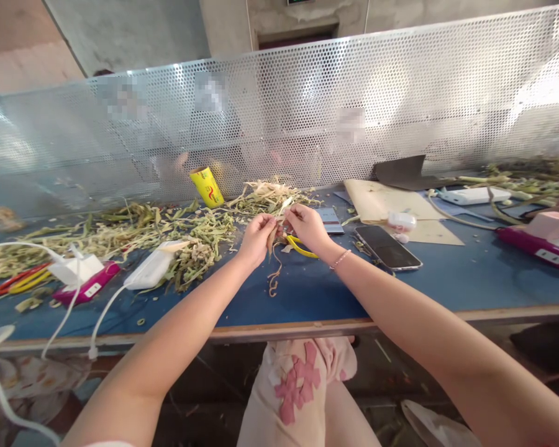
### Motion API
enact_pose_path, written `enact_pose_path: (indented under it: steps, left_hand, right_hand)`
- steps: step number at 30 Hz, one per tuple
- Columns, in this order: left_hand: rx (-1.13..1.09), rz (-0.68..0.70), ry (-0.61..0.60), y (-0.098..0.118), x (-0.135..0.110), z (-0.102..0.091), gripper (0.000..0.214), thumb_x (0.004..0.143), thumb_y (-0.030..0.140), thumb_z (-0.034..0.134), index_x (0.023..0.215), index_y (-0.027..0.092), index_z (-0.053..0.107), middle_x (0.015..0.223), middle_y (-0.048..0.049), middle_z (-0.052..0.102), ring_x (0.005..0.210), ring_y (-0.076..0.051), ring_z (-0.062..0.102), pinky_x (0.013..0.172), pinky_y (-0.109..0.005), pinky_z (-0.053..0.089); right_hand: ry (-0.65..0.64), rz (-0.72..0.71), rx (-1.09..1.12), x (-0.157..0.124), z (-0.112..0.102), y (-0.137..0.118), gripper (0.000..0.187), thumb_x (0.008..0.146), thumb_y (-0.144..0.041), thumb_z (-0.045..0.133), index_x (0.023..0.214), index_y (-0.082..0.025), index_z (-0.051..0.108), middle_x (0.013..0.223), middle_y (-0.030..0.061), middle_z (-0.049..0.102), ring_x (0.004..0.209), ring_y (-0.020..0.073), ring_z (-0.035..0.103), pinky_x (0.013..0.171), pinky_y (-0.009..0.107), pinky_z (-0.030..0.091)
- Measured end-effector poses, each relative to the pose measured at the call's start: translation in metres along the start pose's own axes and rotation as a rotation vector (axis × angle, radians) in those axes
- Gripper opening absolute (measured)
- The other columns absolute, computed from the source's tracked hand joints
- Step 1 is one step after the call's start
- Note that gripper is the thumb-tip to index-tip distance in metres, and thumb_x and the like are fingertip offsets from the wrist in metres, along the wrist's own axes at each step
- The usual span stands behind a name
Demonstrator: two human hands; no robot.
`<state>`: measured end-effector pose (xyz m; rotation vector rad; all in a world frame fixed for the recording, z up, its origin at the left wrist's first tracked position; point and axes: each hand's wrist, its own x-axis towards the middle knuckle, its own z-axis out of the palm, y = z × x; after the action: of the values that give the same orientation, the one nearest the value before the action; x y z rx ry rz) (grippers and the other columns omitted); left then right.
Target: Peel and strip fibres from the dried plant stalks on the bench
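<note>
My left hand is closed, thumb and fingers pinching a brown, dried plant piece. A thin curled strand hangs below it over the blue table. Close beside it, my right hand is closed at the upper end of the same piece, where a pale tip shows above the fingers. The fingertips partly hide what lies between them. Under the right wrist lies a yellow-handled tool, mostly covered. Behind the hands is a pile of dry, pale green plant scraps.
More plant scraps spread leftward. A yellow tube leans near the perforated metal screen. White power banks, magenta power strips and cables lie at both sides. A phone and cardboard are on the right.
</note>
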<state>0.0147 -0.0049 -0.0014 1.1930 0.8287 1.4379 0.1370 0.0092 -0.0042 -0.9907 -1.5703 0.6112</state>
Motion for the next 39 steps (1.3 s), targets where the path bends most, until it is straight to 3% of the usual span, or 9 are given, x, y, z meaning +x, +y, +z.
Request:
enact_pose_path:
  steps: [7,12,21,25,31,36,39]
  left_hand:
    - [0.06,0.044,-0.006,-0.002,0.002,-0.004,0.016,0.064,0.024,0.062,0.058,0.016,0.049,0.055,0.0042,0.051,0.054,-0.006,0.049,0.061,-0.021,0.043]
    - [0.178,0.108,-0.043,-0.008,0.005,-0.008,0.018,0.06,0.029,0.067,0.061,0.016,0.054,0.056,0.0032,0.054,0.058,-0.008,0.051,0.063,-0.022,0.042]
    - [0.362,0.211,-0.059,-0.016,0.011,-0.018,0.021,0.066,0.035,0.062,0.069,0.015,0.058,0.061,0.0001,0.058,0.063,-0.011,0.054,0.065,-0.024,0.042]
    - [0.558,0.28,-0.068,-0.011,0.009,-0.018,0.021,0.068,0.036,0.06,0.072,0.015,0.059,0.063,-0.0004,0.059,0.059,-0.011,0.053,0.06,-0.024,0.042]
    - [0.721,0.409,0.008,-0.004,0.008,-0.018,0.009,0.066,0.024,0.058,0.067,0.015,0.059,0.066,-0.001,0.06,0.06,-0.011,0.052,0.06,-0.023,0.041]
    - [0.579,0.294,0.076,-0.008,0.015,-0.023,0.014,0.065,0.029,0.059,0.068,0.015,0.06,0.062,-0.0003,0.06,0.058,-0.011,0.053,0.059,-0.024,0.04]
    - [0.386,0.219,0.092,-0.012,0.018,-0.023,0.015,0.063,0.029,0.061,0.067,0.014,0.06,0.061,0.0003,0.059,0.059,-0.011,0.053,0.061,-0.023,0.041]
  right_hand:
    - [-0.008,-0.071,-0.133,-0.001,-0.001,-0.001,0.028,0.077,-0.036,0.046,0.055,-0.018,0.048,0.051,-0.0022,0.048,0.052,0.0098,0.041,0.055,0.024,0.033]
    - [-0.021,-0.105,-0.208,-0.001,-0.001,-0.001,0.035,0.077,-0.037,0.044,0.049,-0.018,0.042,0.049,-0.0026,0.04,0.051,0.009,0.035,0.053,0.024,0.029]
    - [0.002,-0.111,-0.24,-0.001,0.0,0.0,0.036,0.077,-0.036,0.043,0.048,-0.016,0.044,0.049,-0.0019,0.042,0.051,0.0084,0.034,0.052,0.024,0.026]
    - [-0.041,-0.011,-0.165,-0.001,0.0,-0.002,0.037,0.076,-0.037,0.044,0.045,-0.016,0.043,0.044,-0.0034,0.036,0.048,0.0074,0.031,0.049,0.023,0.024]
    - [-0.121,0.143,0.024,0.002,0.003,0.005,0.042,0.075,-0.041,0.046,0.042,-0.017,0.038,0.038,-0.0038,0.034,0.041,0.0061,0.03,0.044,0.023,0.024]
    - [-0.22,0.455,0.397,0.001,0.007,0.004,0.031,0.077,-0.036,0.049,0.053,-0.016,0.047,0.054,0.0019,0.053,0.046,0.0078,0.045,0.047,0.022,0.038]
    - [-0.222,0.519,0.572,0.0,0.009,0.003,0.018,0.074,-0.028,0.054,0.062,-0.016,0.05,0.063,0.0013,0.055,0.052,0.0074,0.049,0.052,0.021,0.043]
